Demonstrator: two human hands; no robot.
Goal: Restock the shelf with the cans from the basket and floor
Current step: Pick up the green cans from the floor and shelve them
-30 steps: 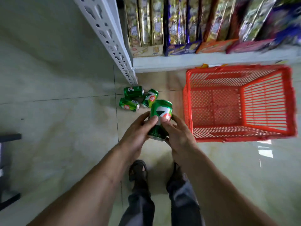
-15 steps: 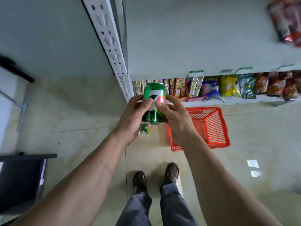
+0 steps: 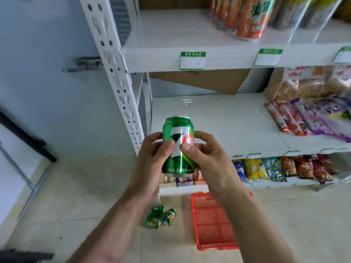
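Cans (image 3: 160,217), basket (image 3: 212,223) on floor (image 3: 76,196)

In front of you snack packets (image 3: 307,118) are lying at the right, more colourful bags (image 3: 281,168) are standing lower, orange bottles (image 3: 245,18) are standing above, and a cardboard sheet (image 3: 201,80) is leaning behind.

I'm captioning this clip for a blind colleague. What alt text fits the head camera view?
Both hands, left hand and right hand, hold a green can upright before a bare white shelf. Below, more green cans lie on the floor beside a red basket.
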